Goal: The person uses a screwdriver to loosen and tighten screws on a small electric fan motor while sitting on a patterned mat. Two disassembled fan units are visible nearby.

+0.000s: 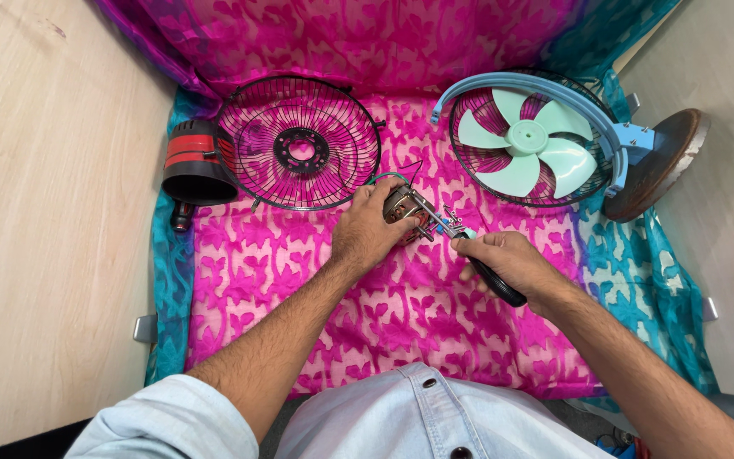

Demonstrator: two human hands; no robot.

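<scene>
Motor (408,208) — a small fan motor with copper windings and a metal frame — sits gripped in the left hand (369,231), whose fingers curl closed over its near side, holding it just above the pink patterned cloth (401,306). Just right of it, the right hand (507,259) is closed around the black handle of a screwdriver (479,259); the tool's tip meets the motor's right end, between the two hands. Beyond the left hand lies a black wire fan guard (299,143), flat on the cloth, and further left of that a black and red motor housing (195,163). Beyond the right hand rests the other guard with pale green fan blades (524,140) inside a light blue rim — its round dark base (660,166) tipped on edge at the far right.
</scene>
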